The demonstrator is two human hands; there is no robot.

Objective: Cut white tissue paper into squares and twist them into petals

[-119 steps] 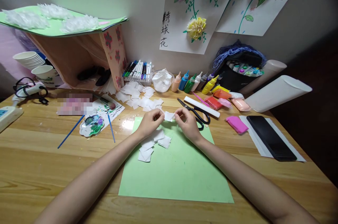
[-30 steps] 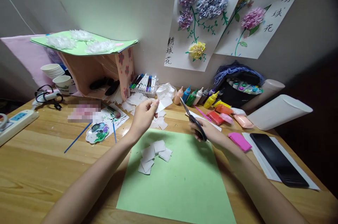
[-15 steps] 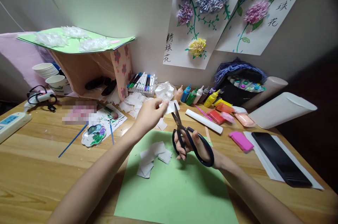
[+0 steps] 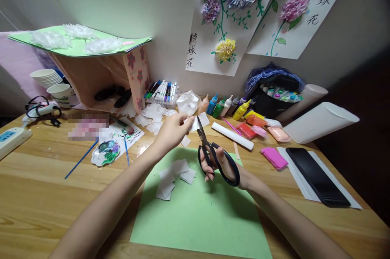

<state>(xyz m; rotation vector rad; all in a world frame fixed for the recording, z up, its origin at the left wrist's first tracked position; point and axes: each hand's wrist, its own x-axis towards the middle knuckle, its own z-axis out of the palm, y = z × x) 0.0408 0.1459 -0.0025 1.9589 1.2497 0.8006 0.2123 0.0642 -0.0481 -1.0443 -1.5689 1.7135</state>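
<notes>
Pinched between thumb and fingers of my left hand (image 4: 174,131) is a small piece of white paper (image 4: 203,119). My right hand (image 4: 217,161) has its fingers through the handles of black-handled scissors (image 4: 203,137). The scissor blades point up and away and cross the paper beside my left fingertips, nearly closed. Below both hands lies a green sheet of paper (image 4: 198,218). Several cut white paper pieces (image 4: 166,177) overlap on its upper left part. Another white scrap (image 4: 185,141) lies just beyond the sheet's far edge.
Behind my hands stand a clear bowl of white paper (image 4: 188,103), paint bottles (image 4: 218,108) and markers (image 4: 161,91). At left are a paint palette (image 4: 105,153) and paintbrushes (image 4: 81,159). A white roll (image 4: 232,136), pink clay packet (image 4: 274,158) and phone (image 4: 317,177) lie to the right.
The scissor blades have come closer together and now lie across the white paper. My view has shifted slightly; the left hand keeps its pinch.
</notes>
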